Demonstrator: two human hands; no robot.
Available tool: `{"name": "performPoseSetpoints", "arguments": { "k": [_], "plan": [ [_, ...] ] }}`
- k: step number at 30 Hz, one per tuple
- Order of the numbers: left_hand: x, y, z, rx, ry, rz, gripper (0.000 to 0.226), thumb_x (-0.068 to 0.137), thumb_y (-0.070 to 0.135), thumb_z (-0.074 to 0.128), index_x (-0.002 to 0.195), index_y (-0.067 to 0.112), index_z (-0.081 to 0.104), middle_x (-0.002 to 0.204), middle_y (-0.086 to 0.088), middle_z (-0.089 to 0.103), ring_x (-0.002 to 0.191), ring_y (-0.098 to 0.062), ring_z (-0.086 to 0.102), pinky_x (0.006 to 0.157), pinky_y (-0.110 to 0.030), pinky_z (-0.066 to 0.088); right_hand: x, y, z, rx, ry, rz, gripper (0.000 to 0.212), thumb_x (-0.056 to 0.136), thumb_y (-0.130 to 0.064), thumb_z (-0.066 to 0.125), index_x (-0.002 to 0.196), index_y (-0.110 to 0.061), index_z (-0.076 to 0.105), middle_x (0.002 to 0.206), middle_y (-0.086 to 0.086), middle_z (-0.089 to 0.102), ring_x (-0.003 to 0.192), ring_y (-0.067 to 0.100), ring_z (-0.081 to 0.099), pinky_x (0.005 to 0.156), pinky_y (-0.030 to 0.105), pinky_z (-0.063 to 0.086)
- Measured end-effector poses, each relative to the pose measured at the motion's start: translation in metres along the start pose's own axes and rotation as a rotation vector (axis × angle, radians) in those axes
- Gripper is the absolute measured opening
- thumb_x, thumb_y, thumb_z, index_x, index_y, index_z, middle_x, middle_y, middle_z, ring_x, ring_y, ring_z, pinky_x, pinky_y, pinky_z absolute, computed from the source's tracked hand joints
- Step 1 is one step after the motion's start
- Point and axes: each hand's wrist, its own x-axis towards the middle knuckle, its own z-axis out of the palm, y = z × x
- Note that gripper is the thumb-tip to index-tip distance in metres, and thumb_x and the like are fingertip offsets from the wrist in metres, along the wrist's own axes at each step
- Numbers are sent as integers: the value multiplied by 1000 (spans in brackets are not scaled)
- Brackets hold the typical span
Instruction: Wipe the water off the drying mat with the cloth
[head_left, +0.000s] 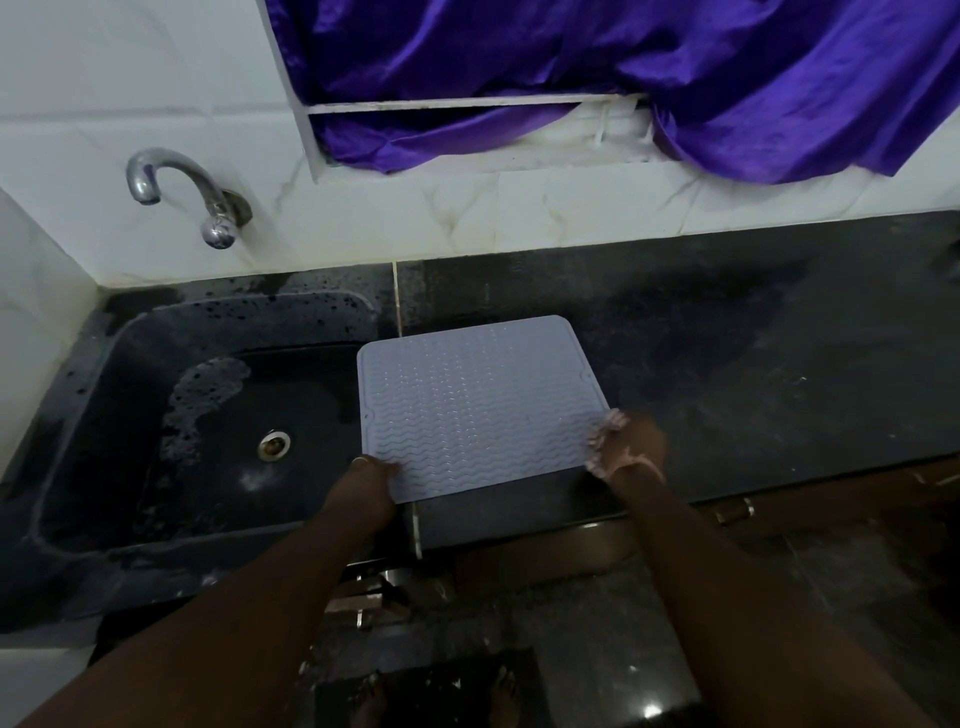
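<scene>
There is one drying mat (475, 405), pale grey with a wavy ribbed pattern, and it lies flat on the dark bench (727, 364), with its left edge reaching over the rim of the one black sink (104, 395). One cloth (602, 441), pinkish and bunched, is at the near right corner of the mat, under the right hand (634, 447). This hand is closed over the cloth with the fingers bent down, and the cloth touches the mat surface; the forearm comes up from the lower right. The left hand (371, 480) rests on the near left corner of the mat, fingers pressed on its edge, and I cannot tell if it grips the edge or only holds it down. One metal tap (182, 195) stands on the white tiled wall above the sink, and some foam lies in the sink near the one drain (274, 444). One purple curtain (623, 78) hangs above. Two bare feet show on the floor below.
</scene>
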Motion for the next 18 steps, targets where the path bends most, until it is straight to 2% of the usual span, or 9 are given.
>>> {"name": "performPoseSetpoints", "arguments": {
  "k": [4,7,9,13,16,18],
  "plan": [
    [-1,5,-2,-16,9,-26,58,93,5,56,147,21,49,152,-14,35,139,-31,44,117,-36,36,10,-1,-5,-79,182,-10,27,92,-13,65,117,-3,61,113,17,68,104,33,67,85,36,53],
    [0,6,-3,-20,-4,-32,58,92,4,58,147,22,49,152,-13,34,138,-30,45,116,-36,37,-26,-20,32,-175,105,-175,30,90,-7,67,118,-6,58,112,14,68,102,29,67,84,32,54],
    [-1,8,-5,-1,-14,-39,57,93,6,58,147,23,49,153,-13,33,138,-30,45,116,-36,38,-52,-37,63,-242,76,-287,26,92,-5,61,118,-7,58,112,13,66,101,26,66,86,33,54],
    [-2,9,-8,21,-9,-32,52,90,8,60,139,26,58,146,-12,42,131,-30,52,112,-38,42,-114,-83,112,-220,-73,-450,25,94,-2,46,115,-7,58,114,14,64,106,30,63,91,38,52],
    [1,7,-8,-5,1,-14,27,92,20,60,116,25,71,129,-14,60,113,-28,63,98,-39,53,-147,-110,127,-134,-302,-507,18,95,-8,51,112,-9,57,111,14,65,104,31,63,87,37,50],
    [1,8,-12,6,0,-15,25,91,16,62,114,20,71,124,-12,63,109,-27,64,95,-35,53,-140,-114,121,-9,-392,-471,9,93,-16,57,102,-14,59,102,9,68,94,27,65,80,34,53]
  ]
}}
